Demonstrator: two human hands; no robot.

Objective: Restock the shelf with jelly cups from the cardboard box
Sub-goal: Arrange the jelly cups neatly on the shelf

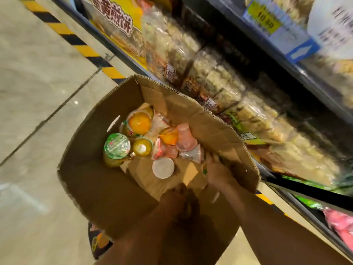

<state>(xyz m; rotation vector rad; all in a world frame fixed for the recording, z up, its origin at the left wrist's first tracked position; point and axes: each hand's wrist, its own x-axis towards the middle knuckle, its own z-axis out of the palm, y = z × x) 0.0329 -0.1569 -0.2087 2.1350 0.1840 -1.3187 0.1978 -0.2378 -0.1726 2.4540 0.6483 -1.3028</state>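
Observation:
An open cardboard box [99, 180] stands on the floor in front of the shelf [282, 60]. Several jelly cups lie in its far half: an orange one [139, 122], a green-lidded one [116, 145], a pink one [185, 137] and a white-lidded one [163, 167]. Both my hands are down inside the box. My right hand [216, 169] lies by the right wall, fingers stretched toward a clear-wrapped cup [191, 154], with a green edge showing beside it. My left hand [178, 197] is lower and blurred, fingers bunched; whether it holds anything is unclear.
Bagged snacks [219, 83] fill the shelf rows to the right, with a yellow price tag [264, 19] above. Yellow-black hazard tape [80, 44] runs along the shelf base. Pale floor tiles [38, 92] spread to the left. A dark printed package [99, 240] lies under the box's near corner.

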